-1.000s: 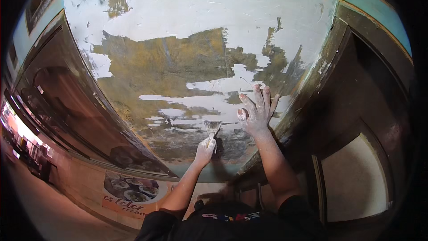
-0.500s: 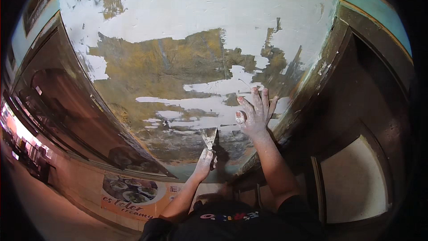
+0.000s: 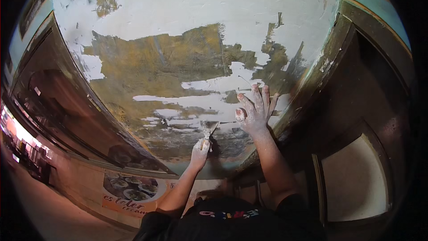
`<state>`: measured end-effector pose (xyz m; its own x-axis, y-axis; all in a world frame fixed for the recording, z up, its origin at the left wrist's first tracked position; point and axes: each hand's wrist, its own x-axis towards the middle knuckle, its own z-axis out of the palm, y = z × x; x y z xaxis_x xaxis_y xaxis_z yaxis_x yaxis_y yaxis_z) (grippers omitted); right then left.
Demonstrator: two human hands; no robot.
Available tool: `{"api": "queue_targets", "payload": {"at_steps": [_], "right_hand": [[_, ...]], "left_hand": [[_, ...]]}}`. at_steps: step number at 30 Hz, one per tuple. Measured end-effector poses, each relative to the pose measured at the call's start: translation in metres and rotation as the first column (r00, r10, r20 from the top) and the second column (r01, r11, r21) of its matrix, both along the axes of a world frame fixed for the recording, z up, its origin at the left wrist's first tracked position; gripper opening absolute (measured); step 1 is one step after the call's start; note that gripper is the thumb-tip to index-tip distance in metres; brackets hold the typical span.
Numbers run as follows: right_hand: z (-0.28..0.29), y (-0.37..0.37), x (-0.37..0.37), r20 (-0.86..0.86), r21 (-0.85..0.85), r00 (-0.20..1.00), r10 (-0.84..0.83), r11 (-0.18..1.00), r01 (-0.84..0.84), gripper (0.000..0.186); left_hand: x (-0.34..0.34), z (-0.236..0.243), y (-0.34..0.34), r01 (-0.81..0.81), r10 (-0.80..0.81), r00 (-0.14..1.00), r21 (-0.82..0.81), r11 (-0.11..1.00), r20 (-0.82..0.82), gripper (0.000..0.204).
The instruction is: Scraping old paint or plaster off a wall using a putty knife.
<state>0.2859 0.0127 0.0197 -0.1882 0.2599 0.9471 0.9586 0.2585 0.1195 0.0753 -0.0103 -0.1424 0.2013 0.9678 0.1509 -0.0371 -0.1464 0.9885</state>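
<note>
A peeling wall panel (image 3: 191, 0) fills the middle, with white coating broken by olive-brown patches and streaks. My left hand (image 3: 200, 154) grips a putty knife (image 3: 208, 128) by its handle, and the dirty metal blade is against or very near the patchy lower part of the wall. My right hand (image 3: 255, 111), dusted white, rests on the wall to the right of the blade, its fingers spread.
A dark wooden-framed opening (image 3: 352, 89) lies right of the panel, with a pale curved-top panel (image 3: 352, 178) low inside it. Dark framed glass (image 3: 62, 102) runs down the left side. A printed food banner (image 3: 129, 192) is at lower left, near a bright doorway (image 3: 12, 122).
My left hand and the putty knife dipped slightly half a second ago and are now higher again, a little left of where they began. My right hand stays spread in nearly the same place.
</note>
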Motion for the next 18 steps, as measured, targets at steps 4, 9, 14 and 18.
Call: {"api": "queue_targets", "payload": {"at_steps": [4,9,14,18], "right_hand": [[-0.002,0.006,0.001,0.008,0.020,1.000,-0.009,1.000,0.009,0.033],[-0.004,0.001,0.001,-0.003,0.022,1.000,-0.017,1.000,0.017,0.031],[-0.003,0.002,-0.001,-0.001,0.011,1.000,-0.004,1.000,0.004,0.032],[-0.010,0.002,0.004,-0.034,-0.015,0.999,-0.015,1.000,0.014,0.033]], "left_hand": [[0.021,-0.027,-0.020,-0.011,0.007,0.998,-0.061,0.998,-0.061,0.036],[0.018,0.075,0.013,-0.048,0.072,0.995,0.318,0.947,-0.065,0.033],[0.017,0.047,-0.014,-0.009,0.009,1.000,0.004,1.000,-0.024,0.032],[0.008,0.101,0.001,-0.026,0.040,0.995,0.143,0.989,-0.095,0.033]]}}
